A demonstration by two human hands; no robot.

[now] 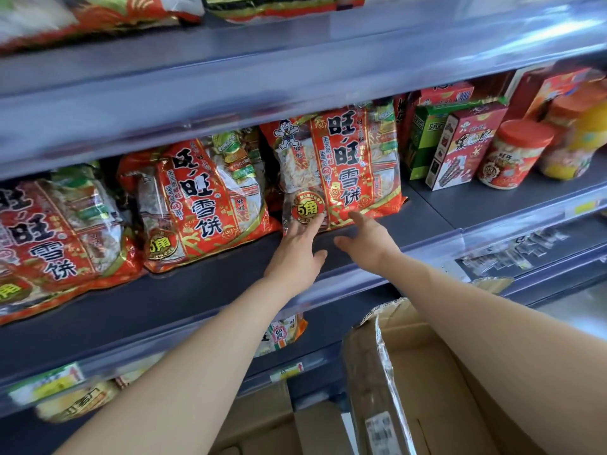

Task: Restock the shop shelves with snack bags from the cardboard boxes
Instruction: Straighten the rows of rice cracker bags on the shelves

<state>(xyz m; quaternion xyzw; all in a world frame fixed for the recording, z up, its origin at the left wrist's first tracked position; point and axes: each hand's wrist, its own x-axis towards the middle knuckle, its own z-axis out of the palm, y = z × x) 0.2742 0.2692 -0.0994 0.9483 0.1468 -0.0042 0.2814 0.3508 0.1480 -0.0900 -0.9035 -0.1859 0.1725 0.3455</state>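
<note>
A big red snack bag [345, 165] stands upright on the grey middle shelf [210, 290], right of two more red bags [203, 198] [49, 238] that lean in a row. My left hand [300, 249] lies flat with its fingers spread against the bag's lower left corner. My right hand [364, 239] is open, its fingertips touching the bag's bottom edge. Neither hand grips the bag. An open cardboard box [423, 382] sits below at the lower right, its inside mostly hidden by my right arm.
Right of the bag stand a green box [427, 139], a red carton [460, 146] and red-lidded jars [512, 152]. A shelf above overhangs closely. The lower shelf holds other snack bags [282, 333]. A second cardboard box [262, 421] lies at the bottom.
</note>
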